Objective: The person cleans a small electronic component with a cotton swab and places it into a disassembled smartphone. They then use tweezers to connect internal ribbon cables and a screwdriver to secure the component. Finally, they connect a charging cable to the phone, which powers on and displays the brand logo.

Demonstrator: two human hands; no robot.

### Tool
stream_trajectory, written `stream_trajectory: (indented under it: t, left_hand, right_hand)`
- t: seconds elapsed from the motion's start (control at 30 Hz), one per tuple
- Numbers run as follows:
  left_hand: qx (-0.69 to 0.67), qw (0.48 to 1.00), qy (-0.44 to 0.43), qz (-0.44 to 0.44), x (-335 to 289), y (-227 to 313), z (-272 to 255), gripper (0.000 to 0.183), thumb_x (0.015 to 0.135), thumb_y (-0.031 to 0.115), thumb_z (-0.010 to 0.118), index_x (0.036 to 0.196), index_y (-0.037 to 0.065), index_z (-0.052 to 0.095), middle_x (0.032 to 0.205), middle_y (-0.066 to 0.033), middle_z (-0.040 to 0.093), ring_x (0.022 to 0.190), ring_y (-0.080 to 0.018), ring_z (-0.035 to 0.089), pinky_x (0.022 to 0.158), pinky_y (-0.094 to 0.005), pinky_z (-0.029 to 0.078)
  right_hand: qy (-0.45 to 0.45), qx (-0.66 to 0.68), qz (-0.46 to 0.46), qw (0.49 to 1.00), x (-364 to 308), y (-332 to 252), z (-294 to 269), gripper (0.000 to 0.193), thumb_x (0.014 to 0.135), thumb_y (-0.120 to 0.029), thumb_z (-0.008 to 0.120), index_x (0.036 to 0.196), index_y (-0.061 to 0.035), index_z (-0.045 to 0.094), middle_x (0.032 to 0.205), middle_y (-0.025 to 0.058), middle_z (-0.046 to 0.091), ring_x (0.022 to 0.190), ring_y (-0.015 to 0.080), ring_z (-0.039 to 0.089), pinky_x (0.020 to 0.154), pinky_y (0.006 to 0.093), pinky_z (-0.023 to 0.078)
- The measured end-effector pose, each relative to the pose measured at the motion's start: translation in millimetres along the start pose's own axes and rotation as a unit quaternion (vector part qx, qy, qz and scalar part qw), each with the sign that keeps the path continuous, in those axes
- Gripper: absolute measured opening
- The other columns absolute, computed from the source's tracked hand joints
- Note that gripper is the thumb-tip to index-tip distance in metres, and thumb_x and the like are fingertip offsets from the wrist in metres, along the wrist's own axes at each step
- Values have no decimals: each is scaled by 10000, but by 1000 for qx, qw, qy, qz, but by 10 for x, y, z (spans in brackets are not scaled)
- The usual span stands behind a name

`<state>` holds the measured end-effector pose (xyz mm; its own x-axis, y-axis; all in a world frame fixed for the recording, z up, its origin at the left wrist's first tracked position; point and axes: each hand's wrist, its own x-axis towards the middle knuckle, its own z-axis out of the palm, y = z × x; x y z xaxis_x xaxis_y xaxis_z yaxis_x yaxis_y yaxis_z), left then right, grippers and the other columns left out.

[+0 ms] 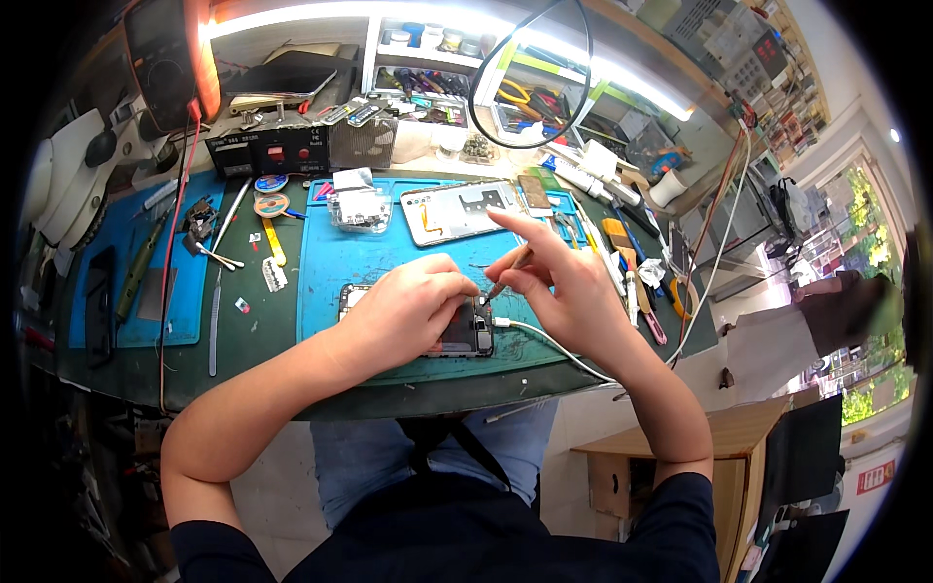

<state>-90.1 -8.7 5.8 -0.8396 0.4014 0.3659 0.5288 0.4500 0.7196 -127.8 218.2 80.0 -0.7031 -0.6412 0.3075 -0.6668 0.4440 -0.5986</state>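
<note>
An opened phone [476, 335] lies on the blue repair mat [326, 267], its inner parts showing. A white cable [544, 336] meets its right end. My left hand [413, 303] rests over the phone with fingers closed, their tips at its upper right part; whatever they pinch is hidden. My right hand [564, 291] is closed round a slim pen-like tool [511, 271], tip pointing down to the same end of the phone. The tool's exact kind is unclear. Just beyond my hands lies a pale phone back housing [457, 216] with an orange flex strip.
A clear box of small parts [360, 209] stands behind the mat's left part. Tweezers, swabs and solder reels [271, 204] lie left. Brushes, pliers and a pink-handled tool [653, 327] crowd the right. A black power supply [267, 151] and a looped black cable [473, 97] are at the back.
</note>
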Motion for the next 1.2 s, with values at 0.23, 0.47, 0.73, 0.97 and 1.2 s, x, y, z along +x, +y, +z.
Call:
stream_trajectory:
  t: [0.23,0.47,0.73,0.97,1.2]
  left_hand:
    - [-10,1000,3,6,7,8,-9,203,910,-8,701,1108,6,740,988,-132,675,916,-333,683,817,-422,560]
    - [-8,1000,-4,-5,7,26,-16,198,915,-9,695,1108,1,742,982,-135,670,912,-332,686,808,-419,562]
    - [-15,1000,-2,-12,8,68,-25,192,935,-2,673,1112,-4,746,980,-137,668,881,-327,693,784,-413,568]
    - [-10,1000,-10,-27,14,81,-39,192,946,9,661,1113,-6,755,1001,-140,673,880,-322,697,799,-410,575]
    - [13,1000,5,16,26,68,-32,167,966,7,650,1100,-8,749,983,-137,678,886,-320,698,789,-408,569]
  right_hand:
    - [13,14,12,1000,7,17,16,593,962,-69,727,1517,-137,530,922,108,786,861,249,788,748,357,608]
    - [-7,-5,21,1000,9,47,-28,608,970,-58,748,1536,-109,531,870,98,778,838,170,783,819,319,616]
    - [-26,61,34,997,-17,28,-49,653,982,-67,744,1580,-124,488,1164,150,772,1024,184,765,818,360,637]
    - [-10,-62,24,998,-13,-26,-11,599,977,-47,732,1536,-122,531,908,109,799,920,199,805,843,321,629]
    - [99,38,29,994,72,153,-81,621,992,-102,734,1558,-95,480,976,107,809,901,170,792,805,321,612]
